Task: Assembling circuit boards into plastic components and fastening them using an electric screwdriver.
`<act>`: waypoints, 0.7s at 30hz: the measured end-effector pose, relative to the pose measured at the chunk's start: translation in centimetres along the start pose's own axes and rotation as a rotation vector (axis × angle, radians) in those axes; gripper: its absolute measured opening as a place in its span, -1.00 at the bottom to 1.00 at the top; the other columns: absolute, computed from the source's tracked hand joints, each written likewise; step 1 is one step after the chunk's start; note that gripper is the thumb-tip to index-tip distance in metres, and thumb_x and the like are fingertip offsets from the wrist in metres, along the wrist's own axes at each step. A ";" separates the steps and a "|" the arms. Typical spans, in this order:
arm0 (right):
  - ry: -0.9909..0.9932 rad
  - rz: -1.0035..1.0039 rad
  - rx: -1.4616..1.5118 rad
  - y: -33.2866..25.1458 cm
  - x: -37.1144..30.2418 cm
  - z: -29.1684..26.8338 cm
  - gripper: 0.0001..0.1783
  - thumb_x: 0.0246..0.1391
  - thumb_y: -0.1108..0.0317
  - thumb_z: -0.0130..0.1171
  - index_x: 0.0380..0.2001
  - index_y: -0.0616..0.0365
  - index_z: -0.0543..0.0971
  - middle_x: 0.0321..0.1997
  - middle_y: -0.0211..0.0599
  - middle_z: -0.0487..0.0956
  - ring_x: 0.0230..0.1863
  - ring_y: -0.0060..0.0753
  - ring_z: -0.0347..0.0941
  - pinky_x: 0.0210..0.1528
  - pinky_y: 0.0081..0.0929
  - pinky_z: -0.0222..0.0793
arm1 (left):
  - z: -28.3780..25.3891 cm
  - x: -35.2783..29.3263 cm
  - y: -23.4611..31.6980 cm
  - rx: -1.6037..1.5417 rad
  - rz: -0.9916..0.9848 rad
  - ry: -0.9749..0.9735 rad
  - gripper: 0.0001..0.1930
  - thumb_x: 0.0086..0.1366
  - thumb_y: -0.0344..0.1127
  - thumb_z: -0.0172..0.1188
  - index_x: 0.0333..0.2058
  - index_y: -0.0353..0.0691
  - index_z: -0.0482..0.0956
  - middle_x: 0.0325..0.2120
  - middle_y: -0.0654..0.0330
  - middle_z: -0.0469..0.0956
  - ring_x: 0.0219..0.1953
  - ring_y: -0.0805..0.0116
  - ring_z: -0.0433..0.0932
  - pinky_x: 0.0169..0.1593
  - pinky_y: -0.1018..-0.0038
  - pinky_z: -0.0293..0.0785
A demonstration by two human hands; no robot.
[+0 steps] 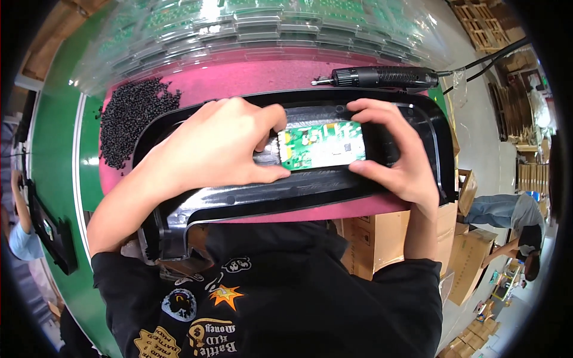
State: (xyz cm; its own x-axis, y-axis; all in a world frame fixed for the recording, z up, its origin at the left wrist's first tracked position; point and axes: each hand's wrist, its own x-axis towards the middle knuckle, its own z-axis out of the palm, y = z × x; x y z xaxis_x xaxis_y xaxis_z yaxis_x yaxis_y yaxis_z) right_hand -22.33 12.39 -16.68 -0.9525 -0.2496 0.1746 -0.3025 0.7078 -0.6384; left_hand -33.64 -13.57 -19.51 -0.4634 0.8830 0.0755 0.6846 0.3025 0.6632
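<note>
A green circuit board (322, 146) lies inside a black plastic housing (256, 200), between my two hands. At the board's left end my left hand (221, 143) grips its edge with thumb and curled fingers. My right hand (397, 149) curves around the right end, thumb at the lower corner and fingertips at the upper edge. Both hands hold the board from opposite ends. The housing is long and shallow with a raised rim, and it rests on a pink mat (239, 71).
A heap of small black screws (137, 116) lies on the mat at left. Behind the housing is a black electric screwdriver (382, 77) with a cable. Stacked clear trays (262, 30) stand at the back. Cardboard boxes (376, 238) sit below right. Other people work at both sides.
</note>
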 end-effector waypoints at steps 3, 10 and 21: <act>-0.026 0.038 -0.059 0.2 0.1 0.7 -0.43 -0.31 0.42 0.44 -0.12 0.19 0.49 0.08 -0.21 0.46 0.15 -0.10 0.31 0.20 -0.26 0.22 | 0.0 0.1 0.1 0.138 0.016 -0.046 -0.51 -0.14 -0.17 0.47 -0.26 -0.25 0.49 -0.58 0.17 0.47 -0.49 0.15 0.53 -0.41 0.32 0.43; -0.033 0.077 -0.101 0.0 0.6 0.5 -0.45 -0.32 0.45 0.43 -0.14 0.22 0.50 0.08 -0.20 0.46 0.14 -0.06 0.31 0.18 -0.26 0.25 | -0.1 0.2 0.1 0.156 0.033 -0.002 -0.52 -0.13 -0.21 0.46 -0.26 -0.26 0.47 -0.59 0.16 0.45 -0.50 0.18 0.52 -0.42 0.32 0.43; -0.023 0.077 -0.126 -0.4 0.9 0.4 -0.45 -0.33 0.47 0.42 -0.13 0.23 0.51 0.07 -0.19 0.47 0.14 -0.05 0.32 0.17 -0.25 0.25 | -0.5 0.1 0.2 0.160 0.069 0.026 -0.51 -0.13 -0.22 0.46 -0.23 -0.28 0.47 -0.59 0.15 0.44 -0.51 0.18 0.50 -0.43 0.32 0.43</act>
State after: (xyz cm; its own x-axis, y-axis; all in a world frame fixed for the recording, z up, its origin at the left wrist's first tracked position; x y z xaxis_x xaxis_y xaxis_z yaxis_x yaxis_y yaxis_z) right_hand -23.04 11.60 -16.57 -0.9725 -0.2051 0.1104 -0.2317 0.8027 -0.5495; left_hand -33.83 -13.55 -18.97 -0.4252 0.8947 0.1369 0.7948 0.2968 0.5293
